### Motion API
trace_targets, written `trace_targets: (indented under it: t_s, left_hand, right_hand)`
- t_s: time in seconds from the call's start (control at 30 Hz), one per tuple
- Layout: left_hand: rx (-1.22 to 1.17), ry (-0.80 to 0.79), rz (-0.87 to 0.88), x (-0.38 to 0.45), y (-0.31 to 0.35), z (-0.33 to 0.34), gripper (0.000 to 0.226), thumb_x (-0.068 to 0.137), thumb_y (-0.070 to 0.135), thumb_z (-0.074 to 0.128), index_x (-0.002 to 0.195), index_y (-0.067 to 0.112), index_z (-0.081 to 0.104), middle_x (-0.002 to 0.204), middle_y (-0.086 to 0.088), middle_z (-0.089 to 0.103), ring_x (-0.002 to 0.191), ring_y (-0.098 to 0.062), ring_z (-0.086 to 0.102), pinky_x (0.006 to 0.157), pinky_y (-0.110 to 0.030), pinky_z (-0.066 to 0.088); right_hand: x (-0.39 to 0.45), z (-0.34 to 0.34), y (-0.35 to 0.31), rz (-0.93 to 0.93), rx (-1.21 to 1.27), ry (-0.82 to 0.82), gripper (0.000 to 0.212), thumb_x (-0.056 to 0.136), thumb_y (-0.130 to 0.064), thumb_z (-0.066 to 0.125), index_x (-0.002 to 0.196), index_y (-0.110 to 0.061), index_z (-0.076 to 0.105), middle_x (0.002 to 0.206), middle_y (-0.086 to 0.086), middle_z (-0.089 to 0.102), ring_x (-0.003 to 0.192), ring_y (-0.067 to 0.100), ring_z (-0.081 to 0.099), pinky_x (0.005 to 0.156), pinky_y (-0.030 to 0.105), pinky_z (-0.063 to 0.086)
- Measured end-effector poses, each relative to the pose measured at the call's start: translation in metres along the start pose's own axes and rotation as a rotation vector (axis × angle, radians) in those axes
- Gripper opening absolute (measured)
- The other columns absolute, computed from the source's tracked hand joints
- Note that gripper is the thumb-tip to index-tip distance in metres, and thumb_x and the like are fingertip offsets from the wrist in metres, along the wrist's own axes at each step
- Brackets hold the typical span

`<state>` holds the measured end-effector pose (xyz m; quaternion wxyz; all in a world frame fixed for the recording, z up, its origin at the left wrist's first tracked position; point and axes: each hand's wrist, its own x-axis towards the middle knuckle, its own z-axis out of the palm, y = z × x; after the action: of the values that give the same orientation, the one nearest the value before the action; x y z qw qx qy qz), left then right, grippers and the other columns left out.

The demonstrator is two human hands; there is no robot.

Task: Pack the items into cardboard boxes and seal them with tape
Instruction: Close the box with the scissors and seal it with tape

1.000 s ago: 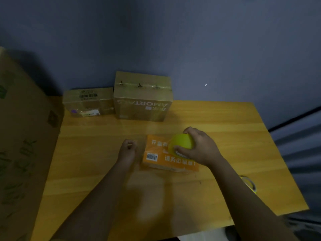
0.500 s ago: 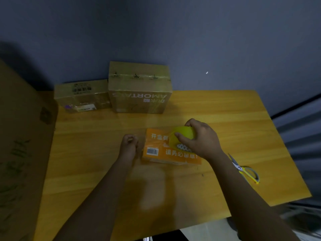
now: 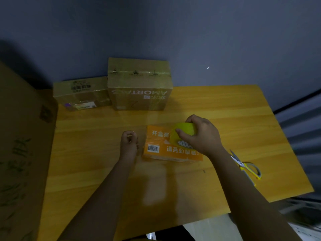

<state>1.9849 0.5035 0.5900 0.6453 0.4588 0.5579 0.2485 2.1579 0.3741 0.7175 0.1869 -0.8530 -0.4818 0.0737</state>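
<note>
Scissors [image 3: 246, 166] have come fully into view right of the orange box [image 3: 173, 146] mid-desk [image 3: 86, 153]. Right hand [image 3: 201, 134] fingers grip the tape roll [image 3: 182, 133] on it; left hand [image 3: 129, 145] fingers curl, pinching something too small to tell.

Big carton [image 3: 20, 153] cut off left; tape strand perhaps invisible.

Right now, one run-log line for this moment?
left hand: pinching tape end | right hand: grips yellow tape roll over orange cardboard box | yellow-handled scissors: idle on wooden table
</note>
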Motion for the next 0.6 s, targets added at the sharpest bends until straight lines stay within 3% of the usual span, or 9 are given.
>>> trace_targets:
  t_s: [0.07, 0.23, 0.4, 0.6]
  left_hand:
    - [0.003, -0.008, -0.021, -0.001, -0.001, 0.003, 0.008, 0.100, 0.020, 0.047, 0.102, 0.012, 0.048, 0.075, 0.000, 0.052, 0.060, -0.010, 0.046, 0.043, -0.014, 0.039]
    - [-0.005, -0.024, -0.053, -0.003, -0.004, 0.007, 0.009, 0.100, 0.021, 0.047, 0.104, 0.013, 0.049, 0.082, -0.001, 0.054, 0.069, -0.013, 0.051, 0.059, -0.024, 0.042]
    - [-0.011, -0.043, -0.033, 0.000, -0.006, 0.005, 0.008, 0.100, 0.021, 0.047, 0.102, 0.013, 0.048, 0.083, -0.002, 0.054, 0.068, -0.014, 0.050, 0.060, -0.025, 0.042]
    - [0.071, -0.114, -0.060, 0.001, -0.012, 0.010, 0.010, 0.100, 0.022, 0.047, 0.099, 0.013, 0.049, 0.083, -0.003, 0.057, 0.068, -0.016, 0.056, 0.056, -0.028, 0.045]
  right_hand:
    - [0.000, 0.000, 0.000, 0.002, 0.000, 0.005, 0.037, 0.081, -0.052, 0.068, 0.093, -0.019, 0.058, 0.082, -0.003, 0.057, 0.081, 0.022, 0.054, 0.061, 0.026, 0.028]
    - [0.000, 0.000, 0.002, 0.002, 0.011, -0.003, 0.037, 0.081, -0.052, 0.067, 0.094, -0.019, 0.058, 0.081, -0.005, 0.054, 0.081, 0.021, 0.054, 0.061, 0.026, 0.030]
    - [0.002, 0.000, 0.001, 0.002, 0.018, 0.003, 0.036, 0.081, -0.051, 0.068, 0.093, -0.018, 0.058, 0.080, -0.009, 0.049, 0.082, 0.020, 0.055, 0.061, 0.025, 0.029]
    - [-0.001, 0.003, 0.000, 0.001, 0.003, 0.036, 0.036, 0.078, -0.050, 0.071, 0.091, -0.018, 0.060, 0.084, -0.002, 0.062, 0.084, 0.022, 0.057, 0.062, 0.025, 0.031]
